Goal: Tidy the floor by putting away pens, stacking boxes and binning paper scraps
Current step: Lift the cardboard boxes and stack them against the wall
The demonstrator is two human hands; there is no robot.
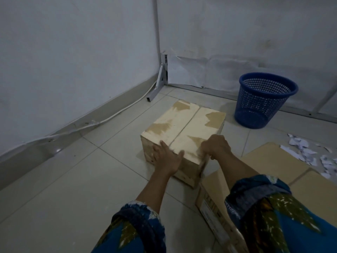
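Left hand [166, 158] flat, fingers spread, pressing near edge of small box [182, 125] mid-floor. Right hand [216, 147] curled over its near right corner, fingertips hidden. Bigger box [269, 161] near right, part behind sleeve [259, 190].

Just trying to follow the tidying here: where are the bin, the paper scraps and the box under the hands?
bin [259, 105]: head view, on its mesh wall.
paper scraps [300, 143]: head view, on a white piece.
box [182, 125]: head view, on its bare top.

Likely bare office or storeroom corner; tiled floor [63, 189]; plain white walls [73, 42]; mesh wastebasket [262, 103]; cardboard boxes [184, 123]; cable [118, 114] along skirting
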